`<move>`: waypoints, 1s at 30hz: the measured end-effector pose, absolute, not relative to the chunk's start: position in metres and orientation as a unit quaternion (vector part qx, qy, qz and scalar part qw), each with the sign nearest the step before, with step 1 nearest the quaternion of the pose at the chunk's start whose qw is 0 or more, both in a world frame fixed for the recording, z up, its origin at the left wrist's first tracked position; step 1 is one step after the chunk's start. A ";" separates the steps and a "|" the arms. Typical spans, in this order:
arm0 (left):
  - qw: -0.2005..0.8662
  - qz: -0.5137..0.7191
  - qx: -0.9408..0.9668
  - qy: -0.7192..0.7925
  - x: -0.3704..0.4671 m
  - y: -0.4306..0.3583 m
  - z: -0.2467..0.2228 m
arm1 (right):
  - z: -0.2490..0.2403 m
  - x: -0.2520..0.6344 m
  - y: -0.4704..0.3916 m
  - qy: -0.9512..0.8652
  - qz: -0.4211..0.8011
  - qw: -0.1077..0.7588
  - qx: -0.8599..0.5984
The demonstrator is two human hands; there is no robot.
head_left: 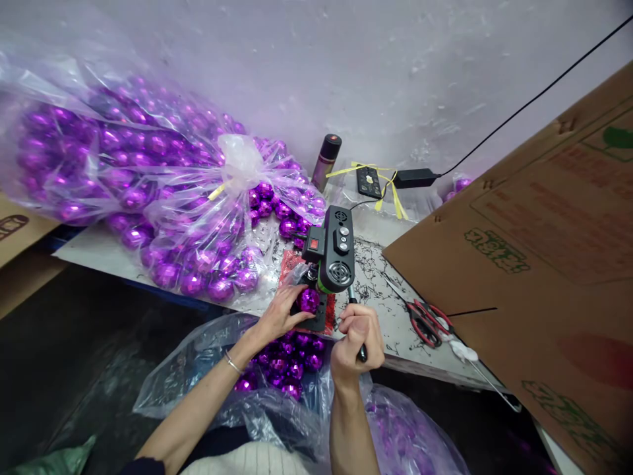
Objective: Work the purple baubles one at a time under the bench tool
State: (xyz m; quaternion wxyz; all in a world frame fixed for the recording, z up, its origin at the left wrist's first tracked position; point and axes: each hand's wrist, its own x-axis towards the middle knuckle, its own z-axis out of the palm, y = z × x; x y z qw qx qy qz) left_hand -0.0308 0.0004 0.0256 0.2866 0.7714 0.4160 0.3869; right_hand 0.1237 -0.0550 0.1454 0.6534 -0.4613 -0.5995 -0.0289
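Note:
A black bench machine (pixel 339 247) with a red switch and round vents stands on the table over a red mat (pixel 330 313). Under its head sits a shiny purple faceted ball (pixel 310 300). My left hand (pixel 283 312) pinches this ball between thumb and fingers. To the right, my right hand (pixel 358 335) is wrapped round the machine's black-gripped lever (pixel 362 353). More purple balls (pixel 279 363) lie in an open plastic bag just below the table edge.
A big clear bag of purple balls (pixel 148 165) covers the table's left. Red-handled scissors (pixel 426 322) lie right, beside a large cardboard box (pixel 534 264). A dark spray can (pixel 327 160) and a black power adapter (pixel 415 178) stand near the wall.

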 end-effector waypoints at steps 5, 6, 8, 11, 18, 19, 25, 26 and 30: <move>0.286 0.364 0.780 0.421 -0.028 0.005 0.030 | 0.145 0.124 -0.056 -0.599 -0.020 0.653 -0.462; 0.286 0.361 0.778 0.428 -0.025 0.007 0.030 | 0.145 0.125 -0.056 -0.601 -0.020 0.652 -0.462; 0.284 0.363 0.768 0.445 -0.017 0.011 0.027 | 0.145 0.125 -0.057 -0.604 -0.019 0.651 -0.460; 0.275 0.389 0.748 0.462 -0.007 0.012 0.020 | 0.144 0.125 -0.057 -0.608 -0.020 0.652 -0.453; 0.262 0.413 0.742 0.458 -0.003 0.009 0.011 | 0.122 0.124 -0.058 -0.603 -0.027 0.655 -0.455; 0.260 0.414 0.743 0.458 -0.003 0.009 0.011 | 0.116 0.124 -0.057 -0.602 -0.030 0.655 -0.455; 0.268 0.418 0.746 0.444 -0.005 0.010 0.010 | 0.091 0.122 -0.053 -0.596 -0.070 0.660 -0.453; 0.271 0.417 0.745 0.445 -0.005 0.010 0.010 | 0.089 0.122 -0.053 -0.596 -0.074 0.660 -0.451; 0.279 0.419 0.737 0.451 -0.003 0.011 0.008 | 0.084 0.124 -0.051 -0.599 -0.075 0.666 -0.439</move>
